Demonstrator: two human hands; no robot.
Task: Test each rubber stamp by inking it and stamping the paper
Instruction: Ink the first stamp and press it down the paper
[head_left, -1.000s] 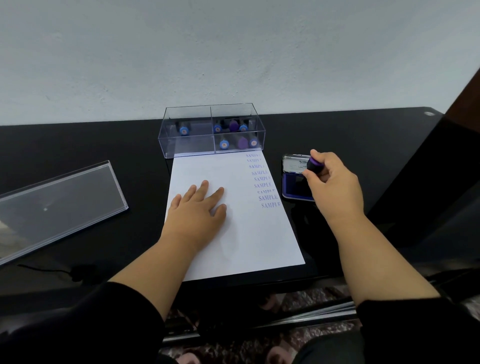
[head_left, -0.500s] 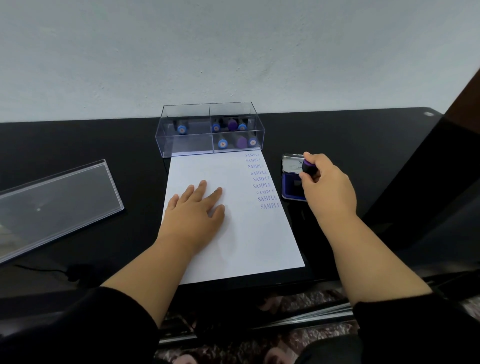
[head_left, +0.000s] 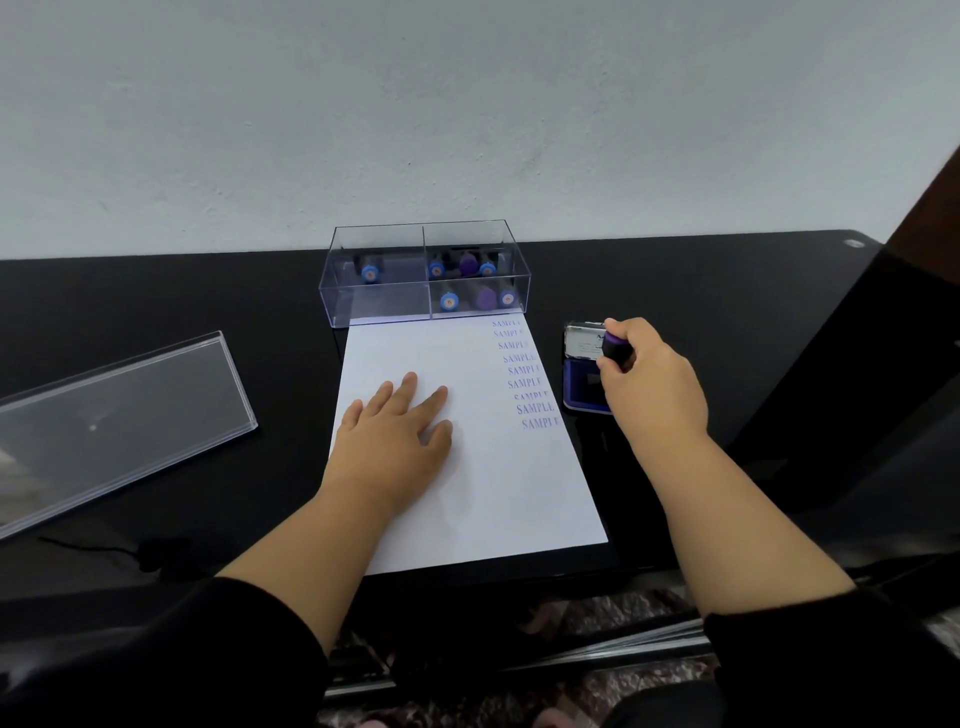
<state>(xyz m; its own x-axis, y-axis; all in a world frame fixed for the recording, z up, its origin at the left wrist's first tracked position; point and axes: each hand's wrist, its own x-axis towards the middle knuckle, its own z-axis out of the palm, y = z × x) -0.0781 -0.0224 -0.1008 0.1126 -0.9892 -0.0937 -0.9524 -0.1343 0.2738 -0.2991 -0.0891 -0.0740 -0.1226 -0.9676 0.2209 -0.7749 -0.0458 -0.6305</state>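
A white sheet of paper (head_left: 498, 483) lies on the black table, with a column of blue SAMPLE prints (head_left: 524, 374) down its right edge. My left hand (head_left: 395, 441) rests flat on the sheet, fingers spread. My right hand (head_left: 654, 384) grips a black stamp with a purple top (head_left: 616, 348) upright over the open blue ink pad (head_left: 584, 384), which sits just right of the paper. Whether the stamp face touches the pad is hidden by my fingers.
A clear divided box (head_left: 426, 275) at the paper's far end holds several blue- and purple-topped stamps, most in its right half. Its clear lid (head_left: 119, 410) lies at the left. The table's front edge (head_left: 467, 582) is near my forearms.
My right hand stays over the ink pad, shifting slightly down and back with the stamp. My left hand holds still on the paper.
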